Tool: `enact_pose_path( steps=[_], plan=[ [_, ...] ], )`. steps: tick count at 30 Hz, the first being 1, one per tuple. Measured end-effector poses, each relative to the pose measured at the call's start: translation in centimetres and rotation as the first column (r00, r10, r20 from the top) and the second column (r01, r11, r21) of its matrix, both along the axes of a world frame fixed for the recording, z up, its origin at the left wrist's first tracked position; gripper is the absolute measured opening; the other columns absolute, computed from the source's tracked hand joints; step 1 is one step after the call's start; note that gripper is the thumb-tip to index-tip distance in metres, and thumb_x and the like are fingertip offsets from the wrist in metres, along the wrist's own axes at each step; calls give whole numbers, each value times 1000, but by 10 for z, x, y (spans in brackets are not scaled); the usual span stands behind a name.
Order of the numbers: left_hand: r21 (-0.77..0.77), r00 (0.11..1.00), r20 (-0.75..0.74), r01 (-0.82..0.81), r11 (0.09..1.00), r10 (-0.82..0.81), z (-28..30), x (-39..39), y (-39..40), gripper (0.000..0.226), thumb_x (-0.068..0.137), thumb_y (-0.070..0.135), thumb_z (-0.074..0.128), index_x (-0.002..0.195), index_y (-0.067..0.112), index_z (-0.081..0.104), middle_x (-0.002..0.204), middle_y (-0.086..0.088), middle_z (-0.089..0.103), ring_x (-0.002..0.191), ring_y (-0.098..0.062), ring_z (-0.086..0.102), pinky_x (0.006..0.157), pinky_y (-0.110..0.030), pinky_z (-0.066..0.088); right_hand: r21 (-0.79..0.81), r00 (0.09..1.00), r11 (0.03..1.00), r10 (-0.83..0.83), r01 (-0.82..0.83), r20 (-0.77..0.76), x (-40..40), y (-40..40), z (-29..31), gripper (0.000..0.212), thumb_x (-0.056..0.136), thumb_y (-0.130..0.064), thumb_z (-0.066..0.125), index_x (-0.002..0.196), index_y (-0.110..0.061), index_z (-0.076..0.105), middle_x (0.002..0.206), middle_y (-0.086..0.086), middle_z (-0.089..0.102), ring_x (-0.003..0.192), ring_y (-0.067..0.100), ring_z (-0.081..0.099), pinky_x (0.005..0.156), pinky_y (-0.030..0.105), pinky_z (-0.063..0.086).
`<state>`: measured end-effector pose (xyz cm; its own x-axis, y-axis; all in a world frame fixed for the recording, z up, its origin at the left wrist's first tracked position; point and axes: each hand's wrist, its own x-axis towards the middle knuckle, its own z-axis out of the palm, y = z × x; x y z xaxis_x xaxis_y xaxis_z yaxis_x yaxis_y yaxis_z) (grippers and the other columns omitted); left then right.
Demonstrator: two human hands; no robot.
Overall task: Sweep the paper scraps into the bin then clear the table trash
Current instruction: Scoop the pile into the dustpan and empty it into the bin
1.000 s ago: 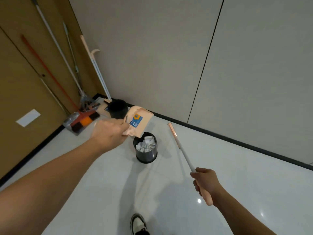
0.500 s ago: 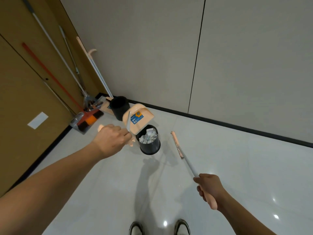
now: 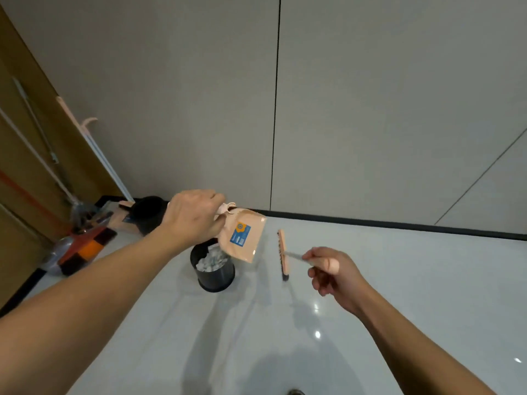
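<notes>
Nearest me, a shoe tip (image 3: 295,392) showed at the bottom edge on the glossy white floor (image 3: 399,280). My right hand (image 3: 332,270) gripped the broom (image 3: 284,254) by its handle, the peach head raised, bristles off the floor. My left hand (image 3: 195,216) held the peach dustpan (image 3: 242,236) by its handle, tilted over the black bin (image 3: 213,269), which stood on the floor with paper scraps (image 3: 212,260) inside. Farther left, a second black bin (image 3: 148,213) and mops (image 3: 57,178) stood against the wall.

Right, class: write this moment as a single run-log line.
left hand: holds dustpan tilted over bin | bin: paper scraps inside | right hand: holds broom beside bin
</notes>
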<state>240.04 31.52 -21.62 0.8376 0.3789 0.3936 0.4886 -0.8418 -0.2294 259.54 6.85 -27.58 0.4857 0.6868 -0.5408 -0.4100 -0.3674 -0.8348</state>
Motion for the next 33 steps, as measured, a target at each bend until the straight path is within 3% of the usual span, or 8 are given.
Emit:
enact_pose_path(
  steps=[3, 7, 9, 14, 18, 20, 29, 33],
  plan=[
    [-76, 997, -10, 79, 994, -80, -2, 23, -5, 19, 73, 33, 70, 85, 20, 63, 77, 0, 61, 73, -28, 60, 61, -33, 43, 57, 993, 998, -19, 12, 115, -11, 16, 48, 27, 89, -29, 49, 77, -11, 64, 64, 23, 59, 43, 28, 51, 38, 23, 33],
    [-144, 978, -78, 182, 973, -195, -12, 51, -19, 17, 74, 34, 64, 88, 26, 61, 83, 4, 58, 82, -24, 57, 68, -33, 32, 49, 963, 999, -22, 10, 268, -27, 32, 91, 59, 80, -61, 37, 89, -7, 60, 63, 26, 66, 40, 30, 58, 37, 23, 37],
    [-164, 959, -99, 246, 955, -264, -18, 60, -35, 14, 75, 34, 63, 86, 28, 58, 80, 7, 53, 78, -20, 53, 67, -33, 29, 29, 950, 1000, -10, 1, 312, -35, 37, 100, 69, 80, -68, 31, 89, -6, 60, 65, 28, 67, 42, 32, 60, 37, 24, 38],
    [-174, 923, -69, 363, 915, -379, -19, 75, -62, 23, 72, 39, 59, 76, 29, 39, 71, 10, 38, 70, -17, 48, 64, -31, 27, 94, 966, 994, -69, 47, 248, -46, 46, 111, 47, 93, -49, 30, 92, -9, 54, 64, 27, 64, 39, 30, 56, 37, 23, 35],
    [-173, 927, -17, 366, 915, -374, -19, 90, -56, 44, 70, 76, 46, 68, 31, 46, 63, 13, 36, 61, -15, 38, 63, -33, 27, 107, 978, 993, -78, 58, 193, -35, 53, 116, 37, 90, -43, 35, 92, -10, 53, 62, 27, 61, 36, 27, 50, 35, 21, 32],
    [-185, 937, -10, 342, 921, -350, -22, 105, -52, 55, 69, 84, 38, 67, 32, 53, 60, 13, 39, 60, -14, 38, 63, -33, 29, 108, 979, 993, -71, 51, 190, -25, 61, 116, 34, 88, -40, 35, 91, -11, 54, 62, 28, 61, 34, 27, 49, 35, 19, 30],
    [-261, 966, 16, 252, 932, -256, -46, 209, -4, 50, 68, 74, 44, 54, 26, 50, 47, 10, 42, 50, -12, 47, 64, -32, 44, 115, 989, 993, -31, 14, 145, 82, 118, 93, 33, 88, -39, 35, 93, -13, 53, 67, 31, 63, 35, 26, 46, 35, 19, 29],
    [-248, 956, 56, 292, 924, -287, -42, 267, 19, 43, 67, 67, 43, 46, 30, 36, 39, 13, 31, 41, -4, 33, 57, -26, 40, 138, 994, 990, 14, -29, 108, 141, 143, 88, 40, 94, -42, 31, 94, -10, 55, 66, 30, 63, 35, 28, 47, 35, 22, 34]
  ],
)
